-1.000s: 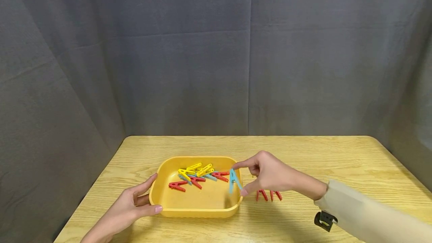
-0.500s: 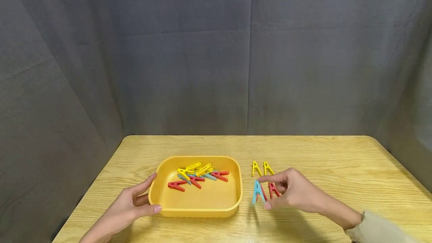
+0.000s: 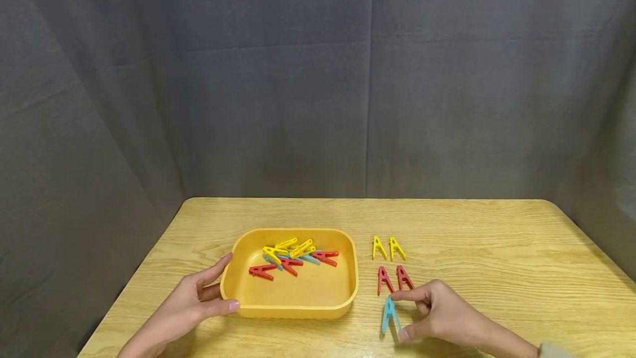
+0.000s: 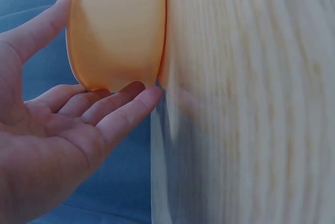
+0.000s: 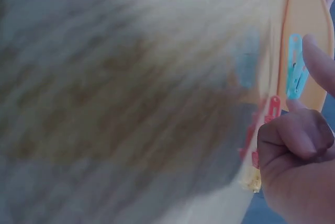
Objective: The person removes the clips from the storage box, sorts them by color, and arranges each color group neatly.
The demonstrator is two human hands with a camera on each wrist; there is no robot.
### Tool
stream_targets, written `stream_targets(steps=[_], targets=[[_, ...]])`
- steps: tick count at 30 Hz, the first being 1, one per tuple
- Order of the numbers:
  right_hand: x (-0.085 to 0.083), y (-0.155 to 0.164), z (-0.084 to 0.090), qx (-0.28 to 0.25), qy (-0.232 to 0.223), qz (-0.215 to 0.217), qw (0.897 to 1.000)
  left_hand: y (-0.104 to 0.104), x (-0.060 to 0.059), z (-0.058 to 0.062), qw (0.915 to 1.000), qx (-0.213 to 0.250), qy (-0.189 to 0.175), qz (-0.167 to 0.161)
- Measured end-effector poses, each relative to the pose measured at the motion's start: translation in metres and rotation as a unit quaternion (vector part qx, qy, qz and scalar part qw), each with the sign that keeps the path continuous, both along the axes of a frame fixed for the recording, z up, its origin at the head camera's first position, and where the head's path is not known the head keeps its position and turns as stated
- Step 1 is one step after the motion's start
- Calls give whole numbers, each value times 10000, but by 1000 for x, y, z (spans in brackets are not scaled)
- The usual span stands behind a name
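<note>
- Your right hand pinches the blue clip with its digits spread to the clip's length: index fingertip at its head, thumb by the foot of its right leg.
- The clip is to the left of your right palm, its long axis running front to back: head away from you, legs parted toward you.
- It sits just nearer you than the left red clip; that front-to-back alignment looks like the relation to watch. I cannot tell whether it touches the surface.
- Your left hand is well apart from it, gripping the yellow tray by its left end, thumb at the near rim.
</note>
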State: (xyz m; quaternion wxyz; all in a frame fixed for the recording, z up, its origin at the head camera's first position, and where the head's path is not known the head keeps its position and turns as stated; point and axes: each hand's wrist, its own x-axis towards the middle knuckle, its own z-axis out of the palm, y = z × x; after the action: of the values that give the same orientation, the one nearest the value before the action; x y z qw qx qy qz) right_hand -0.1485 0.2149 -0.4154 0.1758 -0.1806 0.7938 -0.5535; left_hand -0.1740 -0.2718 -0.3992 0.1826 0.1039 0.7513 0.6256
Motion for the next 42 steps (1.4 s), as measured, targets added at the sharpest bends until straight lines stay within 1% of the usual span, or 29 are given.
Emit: stream_targets(steps=[5,13,21,25,29,38,42], targets=[[-1,1,-7,53,-39,24,10000,1,0,0,10000,8,25,18],[0,0,-9,26,-118,195,9997,2,0,1,9999,-54,56,98],[0,1,-12,117,-137,249,9995,1,1,0,9999,76,109,-11],[0,1,-13,139,-115,310,9994,1,1,-1,9999,106,58,-26],[1,0,-12,206,-66,292,9993,1,1,0,10000,33,38,31],[3,-2,-10,541,12,147,9984,2,1,2,10000,24,22,57],[5,-3,-9,563,-68,142,9983,2,0,2,10000,-11,3,84]])
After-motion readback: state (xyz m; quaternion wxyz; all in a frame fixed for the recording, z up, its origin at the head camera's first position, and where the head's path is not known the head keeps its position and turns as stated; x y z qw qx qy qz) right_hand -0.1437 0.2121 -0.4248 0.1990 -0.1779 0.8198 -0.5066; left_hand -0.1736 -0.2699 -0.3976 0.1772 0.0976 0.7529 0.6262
